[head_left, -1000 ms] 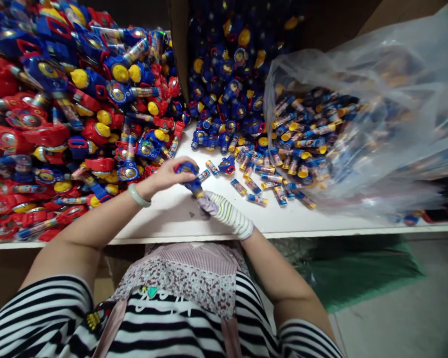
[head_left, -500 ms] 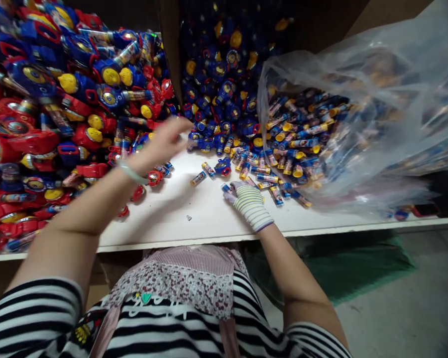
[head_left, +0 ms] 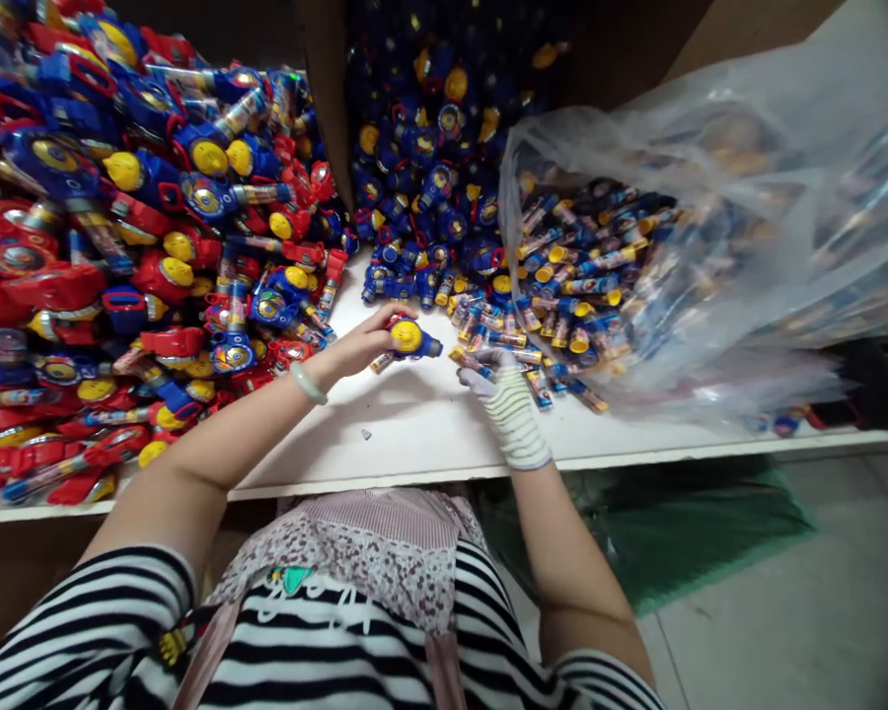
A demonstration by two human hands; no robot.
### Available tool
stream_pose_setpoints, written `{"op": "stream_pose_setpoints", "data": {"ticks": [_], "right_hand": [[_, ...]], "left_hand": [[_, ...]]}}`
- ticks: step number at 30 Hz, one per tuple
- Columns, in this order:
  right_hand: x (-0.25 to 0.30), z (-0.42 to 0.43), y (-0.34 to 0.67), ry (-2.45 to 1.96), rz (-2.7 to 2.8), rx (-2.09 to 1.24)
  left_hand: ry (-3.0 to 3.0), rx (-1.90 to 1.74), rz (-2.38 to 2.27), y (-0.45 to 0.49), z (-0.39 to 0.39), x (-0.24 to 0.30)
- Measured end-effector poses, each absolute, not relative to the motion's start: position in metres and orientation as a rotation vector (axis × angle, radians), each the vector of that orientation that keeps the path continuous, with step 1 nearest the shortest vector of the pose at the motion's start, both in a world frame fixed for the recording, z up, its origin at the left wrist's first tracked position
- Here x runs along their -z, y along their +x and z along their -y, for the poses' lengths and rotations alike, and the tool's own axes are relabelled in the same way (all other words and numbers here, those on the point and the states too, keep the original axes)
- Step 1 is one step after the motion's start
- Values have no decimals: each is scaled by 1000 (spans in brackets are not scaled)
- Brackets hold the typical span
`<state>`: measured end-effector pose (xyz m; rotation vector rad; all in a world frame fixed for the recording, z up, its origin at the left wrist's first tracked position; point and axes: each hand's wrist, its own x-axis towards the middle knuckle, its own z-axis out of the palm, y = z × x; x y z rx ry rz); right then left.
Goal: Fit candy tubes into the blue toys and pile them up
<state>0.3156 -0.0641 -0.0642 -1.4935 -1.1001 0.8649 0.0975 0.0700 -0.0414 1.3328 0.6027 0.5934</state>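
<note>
My left hand (head_left: 359,347), bare with a pale bangle at the wrist, grips a small blue toy with a yellow cap (head_left: 408,338) just above the white table (head_left: 414,434). My right hand (head_left: 504,392) wears a striped knit glove and rests among the small labelled tubes (head_left: 518,335) spilled on the table, its fingers curled onto one of them. The two hands are close together, the toy's tip pointing toward the gloved hand.
A big heap of red and blue toys (head_left: 118,256) fills the left. A pile of dark blue toys (head_left: 429,177) lies in a cardboard box at the back. A clear plastic bag (head_left: 710,227) full of tubes lies on the right. The table's front edge runs below my wrists.
My left hand reached to the heap on the left without the earlier blue toy, then came back holding a yellow-capped one. My right hand moved right to the tubes.
</note>
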Motion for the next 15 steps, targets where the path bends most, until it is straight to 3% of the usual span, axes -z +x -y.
{"op": "stream_pose_setpoints", "data": {"ticks": [3, 8, 15], "right_hand": [[53, 54, 298, -1405, 1295, -959], [40, 52, 281, -1531, 1798, -664], [30, 64, 267, -1733, 1998, -353]], "left_hand": [[1134, -596, -620, 83, -56, 36], [1184, -776, -766, 85, -40, 32], [1310, -824, -837, 91, -30, 13]]}}
